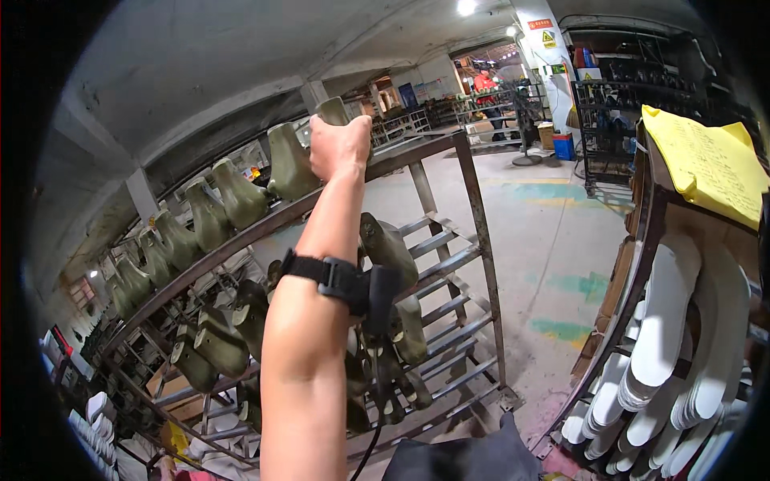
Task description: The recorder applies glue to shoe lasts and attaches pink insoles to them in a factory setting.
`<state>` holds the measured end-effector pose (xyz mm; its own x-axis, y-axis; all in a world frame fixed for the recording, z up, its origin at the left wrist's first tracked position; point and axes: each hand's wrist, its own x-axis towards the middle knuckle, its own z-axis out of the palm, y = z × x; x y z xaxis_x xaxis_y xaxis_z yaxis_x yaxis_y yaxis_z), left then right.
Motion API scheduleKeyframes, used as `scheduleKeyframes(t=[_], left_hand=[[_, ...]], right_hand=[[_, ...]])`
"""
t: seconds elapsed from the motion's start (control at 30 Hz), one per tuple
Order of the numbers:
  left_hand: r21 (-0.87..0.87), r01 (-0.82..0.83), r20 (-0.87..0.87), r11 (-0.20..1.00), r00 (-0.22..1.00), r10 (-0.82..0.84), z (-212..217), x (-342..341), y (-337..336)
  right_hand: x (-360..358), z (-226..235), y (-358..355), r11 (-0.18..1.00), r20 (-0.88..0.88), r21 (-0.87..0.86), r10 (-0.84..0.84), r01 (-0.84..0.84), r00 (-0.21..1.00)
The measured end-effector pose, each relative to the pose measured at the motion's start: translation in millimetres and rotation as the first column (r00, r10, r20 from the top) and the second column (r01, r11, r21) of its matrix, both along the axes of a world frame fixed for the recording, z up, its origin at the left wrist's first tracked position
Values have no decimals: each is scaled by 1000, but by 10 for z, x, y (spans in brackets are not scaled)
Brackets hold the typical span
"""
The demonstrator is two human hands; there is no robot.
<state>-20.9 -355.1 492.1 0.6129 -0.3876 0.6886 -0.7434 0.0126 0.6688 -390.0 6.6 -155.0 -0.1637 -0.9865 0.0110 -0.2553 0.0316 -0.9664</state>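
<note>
My left hand [341,148], on an outstretched arm with a black strap and small black device [345,284] on the forearm, is closed at the upper rail of a metal rack [473,200]. Its fingers wrap round an olive-green shoe last [331,111], whose top shows above the knuckles; the hand hides the rest. Just left of it stands another last [289,160] in a row of similar ones along the rack's top. More lasts [220,345] sit lower on the rack, partly behind my forearm. My right hand is out of view.
Stacks of white insole-shaped pieces [666,321] fill a shelf at the right, with yellow paper [710,156] on top. A standing fan [525,120], a blue box [564,147] and dark racks [613,120] stand farther back. A person in red [485,84] is in the distance.
</note>
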Motion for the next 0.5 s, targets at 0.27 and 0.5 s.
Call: scheduleKeyframes(t=[0.27, 0.5], left_hand=[[-60, 171, 154, 983, 975, -160, -37, 266, 235], [-247, 599, 143, 761, 800, -583, -257, 129, 1015]], right_hand=[[46, 22, 22, 992, 55, 116, 43, -49, 998], [-29, -22, 76, 980, 84, 194, 21, -37, 996]])
